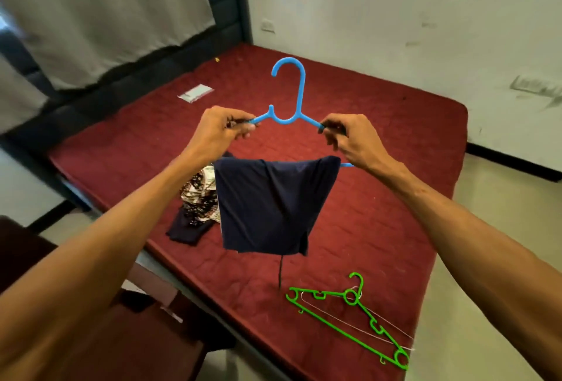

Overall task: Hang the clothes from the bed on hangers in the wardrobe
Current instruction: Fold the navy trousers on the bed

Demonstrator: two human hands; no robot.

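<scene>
I hold a blue plastic hanger point(292, 98) up over the bed, hook pointing up. My left hand point(225, 128) pinches its left shoulder together with a dark strap, and my right hand point(346, 137) pinches the right shoulder the same way. A navy garment point(270, 204) hangs below the hanger's bar, with a thin dark cord dangling from its hem. On the red mattress point(380, 143) behind it lies a small heap of clothes, patterned white-and-black and navy point(197, 204).
A green plastic hanger point(349, 313) lies over a thin wire hanger near the mattress's front right corner. A small clear packet point(196, 93) lies near the dark headboard point(225, 3). A grey curtain hangs at left, and a dark brown piece of furniture point(121, 335) stands below left.
</scene>
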